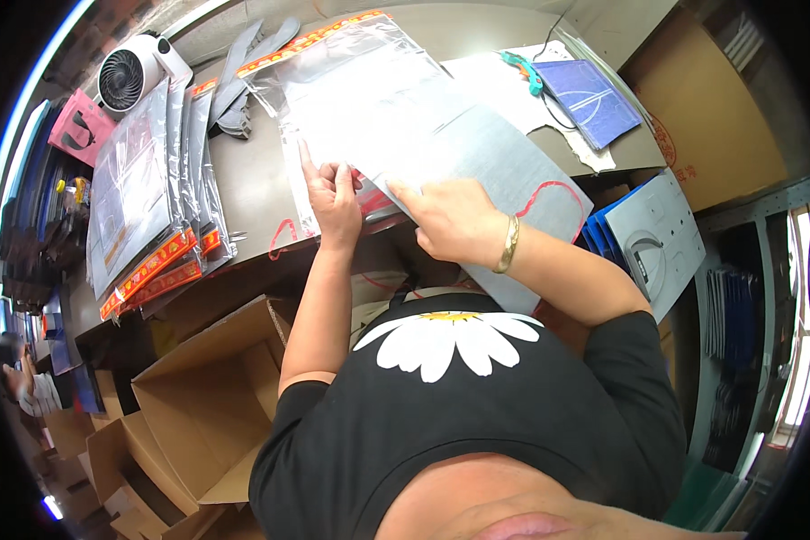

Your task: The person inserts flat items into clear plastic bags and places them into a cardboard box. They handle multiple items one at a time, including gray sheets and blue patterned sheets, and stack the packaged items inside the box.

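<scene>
A large flat grey sheet (486, 148) with a red cord loop (549, 193) lies slanted across the table's front edge. Its upper part is inside or under a clear plastic bag (333, 63) with a red-and-orange printed strip; glare hides exactly where the bag ends. My left hand (336, 205) is at the near edge of the bag, index finger stretched along the plastic, the other fingers curled on it. My right hand (454, 218), with a gold bracelet (509, 243) at the wrist, grips the sheet's left edge. A second red cord (283, 236) hangs at the table edge.
Left stands a leaning stack of bagged grey sheets (139, 193), beside a white fan (139, 72) and a pink bag (83, 129). A teal cutter (524, 72) and blue folder (589, 101) lie at the back right. Open cardboard boxes (211, 396) stand lower left.
</scene>
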`<control>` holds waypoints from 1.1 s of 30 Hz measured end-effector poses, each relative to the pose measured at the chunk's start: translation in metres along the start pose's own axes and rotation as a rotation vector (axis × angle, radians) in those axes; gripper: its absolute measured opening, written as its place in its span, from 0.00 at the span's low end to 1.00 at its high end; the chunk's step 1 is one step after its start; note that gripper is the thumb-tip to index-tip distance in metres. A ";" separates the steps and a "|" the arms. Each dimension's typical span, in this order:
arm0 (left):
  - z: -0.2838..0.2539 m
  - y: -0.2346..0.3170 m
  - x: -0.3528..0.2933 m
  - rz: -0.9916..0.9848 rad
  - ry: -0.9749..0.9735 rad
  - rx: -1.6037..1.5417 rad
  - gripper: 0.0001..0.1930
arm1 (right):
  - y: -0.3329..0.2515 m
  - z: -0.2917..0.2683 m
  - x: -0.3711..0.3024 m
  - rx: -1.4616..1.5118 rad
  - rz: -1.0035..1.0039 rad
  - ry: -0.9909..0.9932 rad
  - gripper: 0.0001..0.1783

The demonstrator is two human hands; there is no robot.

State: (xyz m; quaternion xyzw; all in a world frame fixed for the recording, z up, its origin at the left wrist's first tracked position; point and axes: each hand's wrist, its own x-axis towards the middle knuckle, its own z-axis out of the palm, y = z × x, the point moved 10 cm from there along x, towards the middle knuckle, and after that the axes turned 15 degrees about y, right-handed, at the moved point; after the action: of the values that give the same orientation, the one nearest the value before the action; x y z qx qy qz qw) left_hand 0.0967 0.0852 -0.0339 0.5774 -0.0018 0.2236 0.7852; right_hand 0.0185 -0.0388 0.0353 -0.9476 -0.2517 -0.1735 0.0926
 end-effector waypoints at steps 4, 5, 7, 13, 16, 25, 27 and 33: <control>0.029 -0.005 -0.049 0.219 -0.220 0.230 0.37 | 0.014 -0.002 -0.009 0.083 0.022 0.204 0.17; 0.026 -0.018 -0.055 0.043 -0.192 0.192 0.38 | 0.015 -0.002 -0.010 0.086 0.017 0.235 0.15; 0.030 -0.028 -0.050 -0.411 -0.082 -0.122 0.18 | 0.014 -0.001 -0.009 0.088 0.027 0.302 0.12; 0.049 -0.063 -0.005 -0.694 0.039 -0.143 0.17 | 0.018 -0.004 -0.012 0.032 -0.023 0.497 0.25; 0.019 -0.070 0.059 -0.529 0.046 -0.240 0.16 | 0.094 0.004 -0.055 -0.003 0.285 0.364 0.33; -0.021 -0.035 0.135 -0.781 -0.284 -0.440 0.22 | 0.184 -0.028 -0.242 -0.011 0.803 -0.292 0.25; -0.009 -0.048 0.120 -0.846 -0.366 -0.434 0.23 | 0.219 -0.077 -0.199 0.199 0.806 0.477 0.22; -0.013 -0.108 0.135 -0.499 -0.383 -0.035 0.30 | 0.240 0.026 -0.038 1.434 1.202 0.202 0.46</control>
State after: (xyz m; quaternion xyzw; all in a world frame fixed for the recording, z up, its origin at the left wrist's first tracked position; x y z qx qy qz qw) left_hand 0.2528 0.1191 -0.1008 0.5779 -0.0116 -0.0887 0.8112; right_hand 0.1176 -0.2541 -0.0243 -0.6159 0.2420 0.0182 0.7495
